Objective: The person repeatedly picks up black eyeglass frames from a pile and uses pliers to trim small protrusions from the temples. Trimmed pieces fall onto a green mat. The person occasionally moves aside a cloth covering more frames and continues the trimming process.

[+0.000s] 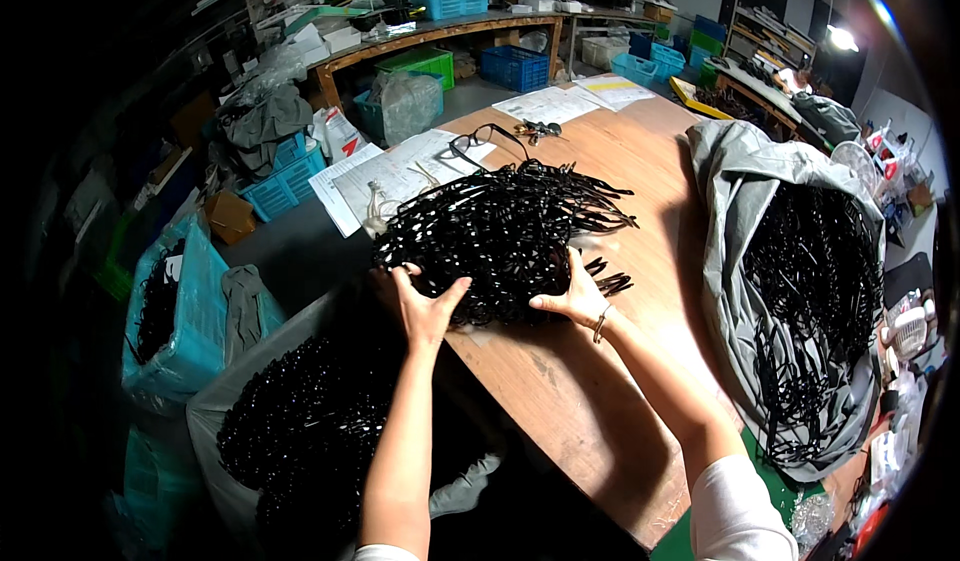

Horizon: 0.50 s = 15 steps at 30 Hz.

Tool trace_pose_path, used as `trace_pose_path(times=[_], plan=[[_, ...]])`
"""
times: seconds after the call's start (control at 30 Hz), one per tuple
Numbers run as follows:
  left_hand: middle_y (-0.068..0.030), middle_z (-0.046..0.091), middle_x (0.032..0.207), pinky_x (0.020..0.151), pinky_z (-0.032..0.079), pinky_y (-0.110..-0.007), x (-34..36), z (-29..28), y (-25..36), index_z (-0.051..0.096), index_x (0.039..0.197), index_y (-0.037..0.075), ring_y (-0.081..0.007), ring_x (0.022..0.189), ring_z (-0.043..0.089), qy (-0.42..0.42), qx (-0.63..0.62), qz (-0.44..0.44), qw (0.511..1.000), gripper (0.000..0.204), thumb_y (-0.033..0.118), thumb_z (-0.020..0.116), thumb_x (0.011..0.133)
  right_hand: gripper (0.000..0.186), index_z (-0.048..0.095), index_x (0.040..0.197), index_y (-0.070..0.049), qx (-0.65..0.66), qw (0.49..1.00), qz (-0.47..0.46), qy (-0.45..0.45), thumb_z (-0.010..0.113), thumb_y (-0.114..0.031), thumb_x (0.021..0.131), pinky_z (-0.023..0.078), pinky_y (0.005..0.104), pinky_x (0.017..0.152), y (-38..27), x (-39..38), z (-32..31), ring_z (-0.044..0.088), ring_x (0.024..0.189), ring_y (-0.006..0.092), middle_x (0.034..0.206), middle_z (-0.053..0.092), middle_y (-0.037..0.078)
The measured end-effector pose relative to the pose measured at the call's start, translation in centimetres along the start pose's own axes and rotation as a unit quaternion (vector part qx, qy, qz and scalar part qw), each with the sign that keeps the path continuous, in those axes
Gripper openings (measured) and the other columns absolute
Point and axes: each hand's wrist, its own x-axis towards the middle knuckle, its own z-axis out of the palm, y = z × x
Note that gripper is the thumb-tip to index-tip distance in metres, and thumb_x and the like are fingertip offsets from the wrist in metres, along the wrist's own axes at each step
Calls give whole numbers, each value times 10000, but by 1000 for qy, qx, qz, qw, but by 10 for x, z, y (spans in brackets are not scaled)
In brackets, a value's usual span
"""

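A big tangled pile of black plastic hangers lies on the wooden table near its left edge. My left hand presses against the pile's near left side, fingers spread. My right hand rests on the pile's near right side, fingers apart, with a bracelet on the wrist. Both hands touch the pile at its front rim. Below the table's left edge stands a grey sack full of more black hangers.
A large grey bag of black hangers lies open on the table's right. Paper sheets and a pair of glasses lie behind the pile. A blue bag and blue crates stand on the floor at left.
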Motion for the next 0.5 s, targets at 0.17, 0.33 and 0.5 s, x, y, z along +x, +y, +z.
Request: trace_pose_path(times=[0.17, 0.33, 0.5], plan=[[-118, 428, 922, 565, 385, -308, -23, 15, 13, 511, 778, 22, -207, 727, 427, 89, 30, 196, 976, 455, 304, 775, 537, 1057, 174, 1299, 3, 157, 986, -23, 50, 828, -269, 513, 279, 354, 994, 2, -31, 5, 368, 1158, 262, 1239, 384, 175], [-127, 411, 1067, 797, 374, -326, -78, -15, 24, 487, 733, 40, -240, 961, 404, 89, -11, 168, 982, 450, 302, 799, 542, 1011, 202, 1261, -3, 157, 986, -29, 50, 836, -249, 513, 323, 340, 953, 14, -86, 5, 393, 1096, 231, 1181, 404, 132], [-91, 418, 961, 699, 418, -303, -130, -106, 44, 514, 798, 7, -199, 868, 429, 171, -103, 36, 979, 431, 237, 793, 562, 947, 232, 1249, 19, 141, 988, -10, -57, 808, -298, 567, 294, 344, 958, -69, -134, 46, 363, 1118, 237, 1202, 373, 143]])
